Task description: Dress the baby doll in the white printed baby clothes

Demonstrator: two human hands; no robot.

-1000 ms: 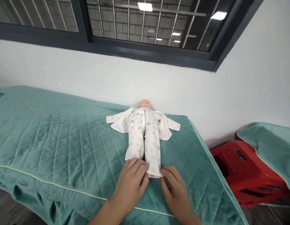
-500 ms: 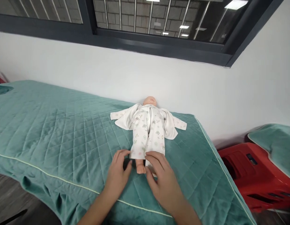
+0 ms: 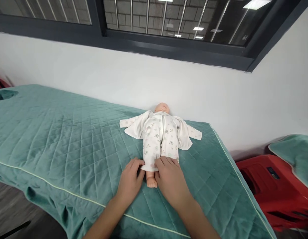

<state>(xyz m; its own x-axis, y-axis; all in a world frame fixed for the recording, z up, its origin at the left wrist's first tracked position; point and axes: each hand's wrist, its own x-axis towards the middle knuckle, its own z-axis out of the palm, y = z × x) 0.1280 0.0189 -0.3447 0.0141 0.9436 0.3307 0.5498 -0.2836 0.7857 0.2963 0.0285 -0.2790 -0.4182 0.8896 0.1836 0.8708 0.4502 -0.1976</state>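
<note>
Left hand (image 3: pixel 131 178) and right hand (image 3: pixel 170 179), fingers nearly closed, pinch trouser cuff (image 3: pixel 149 167) sides; dressed baby doll (image 3: pixel 156 136) lies faceup, head by quilted bedcover's (image 3: pixel 76 146) far edge.

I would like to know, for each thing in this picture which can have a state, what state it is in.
Doll: lying on its back
Trousers: on the doll, one foot bare below the hem
Jacket: open, spread sideways
Left hand: at the hem, grip unclear
Right hand: on the trouser legs, grip unclear
Green quilted cover: spread out, creased
Red stool: partly covered by green cloth
</note>
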